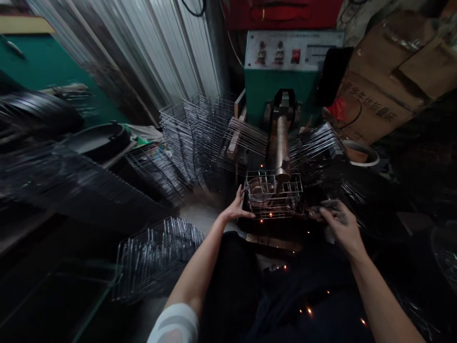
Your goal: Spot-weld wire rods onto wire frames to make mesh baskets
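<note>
A small wire basket [274, 196] sits under the arm of a spot welding machine [283, 152], with orange sparks around it. My left hand [236, 207] grips the basket's left front corner, its thumb along the front and its fingers up the side. To the right of the basket, my right hand [339, 220] is closed in a pinch. What it holds is small and dark, and I cannot make it out.
Stacked wire panels [193, 138] stand left of the machine, and more wire racks [153, 257] lie lower left. Bundled wire pieces [314, 143] rest to the right. Cardboard boxes [385, 85] and a round tub [371, 156] are at the right; a dark pan [98, 140] is at left.
</note>
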The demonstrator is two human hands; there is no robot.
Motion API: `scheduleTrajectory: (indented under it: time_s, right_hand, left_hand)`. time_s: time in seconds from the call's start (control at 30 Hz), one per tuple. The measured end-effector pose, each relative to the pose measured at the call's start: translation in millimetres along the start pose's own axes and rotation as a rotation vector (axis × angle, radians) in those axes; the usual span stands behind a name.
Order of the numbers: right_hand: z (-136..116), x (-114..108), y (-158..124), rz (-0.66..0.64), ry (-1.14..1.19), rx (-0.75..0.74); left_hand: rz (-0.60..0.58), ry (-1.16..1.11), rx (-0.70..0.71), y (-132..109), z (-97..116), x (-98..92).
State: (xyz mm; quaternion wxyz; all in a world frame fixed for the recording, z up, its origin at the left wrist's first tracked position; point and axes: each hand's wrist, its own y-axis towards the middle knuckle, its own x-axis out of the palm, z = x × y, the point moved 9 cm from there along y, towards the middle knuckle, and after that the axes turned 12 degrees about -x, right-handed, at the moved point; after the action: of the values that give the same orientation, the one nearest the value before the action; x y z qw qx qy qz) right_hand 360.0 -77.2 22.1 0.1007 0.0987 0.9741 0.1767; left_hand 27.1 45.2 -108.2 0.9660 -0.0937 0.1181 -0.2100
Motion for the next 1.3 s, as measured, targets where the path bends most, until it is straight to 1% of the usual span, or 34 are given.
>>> scheduleTrajectory:
  time_s: [0.03,0.07,0.1,0.17,0.23,0.3,0.4,0.47,0.53,0.6,0.63,0.67,0.7,0.73,0.8,0.87,0.93,1.0,1.07,1.13,1.3]
  right_hand:
    - [7,-2,-4,0.056,0.078,0.062]
    - [11,-2,-8,0.102,0.139,0.109]
    - [13,0,-11,0.129,0.188,0.143]
    - [10,10,-17,0.132,0.257,0.193]
    - [4,20,-22,0.101,0.306,0.236]
    - [-3,25,-29,0.070,0.322,0.272]
    - [-13,25,-42,0.003,0.312,0.327]
    - [-25,29,-50,-0.076,0.327,0.348]
    - [-43,42,-55,-0.221,0.360,0.320]
    - [-63,65,-57,-0.441,0.326,0.240]
    - [-70,77,-59,-0.554,0.255,0.177]
    - [-74,88,-60,-0.648,0.152,0.101]
    - [-74,97,-60,-0.716,0.028,0.016]
    - [-71,106,-59,-0.756,-0.101,-0.073]
    - [-61,120,-57,-0.781,-0.328,-0.256]
    - [-49,130,-58,-0.791,-0.523,-0.420]
    - [-40,136,-60,-0.794,-0.703,-0.565]
    - [-37,137,-64,-0.784,-0.831,-0.674]
    - [-40,134,-65,-0.750,-0.882,-0.755]
    - [-46,129,-66,-0.708,-0.883,-0.807]
    - [-50,121,-59,-0.648,-0.859,-0.847]
  left_hand:
    - [-0.020,-0.075,-0.027,4,-13,6.3]
    - [-0.027,-0.124,-0.040,7,-21,11.5]
    - [-0.018,-0.147,-0.040,10,-23,14.7]
    - [0.016,-0.131,-0.029,11,-20,16.3]
    - [0.059,-0.077,-0.032,3,-14,12.6]
    - [0.095,-0.004,-0.043,-14,-9,7.4]
    - [0.118,0.140,0.015,-53,4,6.7]
    - [0.110,0.255,0.078,-79,17,14.9]
    - [0.102,0.373,0.106,-97,33,27.9]
    - [0.109,0.496,0.093,-103,50,42.1]
    - [0.120,0.560,0.085,-102,58,49.0]
    - [0.134,0.625,0.080,-101,67,55.5]
    - [0.151,0.685,0.082,-99,75,61.5]
    - [0.167,0.736,0.091,-98,84,67.0]
    - [0.200,0.806,0.123,-96,98,75.4]
    - [0.226,0.840,0.142,-96,110,79.5]
    - [0.252,0.845,0.141,-96,118,79.4]
    - [0.274,0.834,0.135,-96,124,77.5]
    - [0.294,0.821,0.137,-96,130,75.7]
    - [0.303,0.815,0.145,-95,135,75.1]
    - [0.326,0.787,0.176,-94,145,73.0]
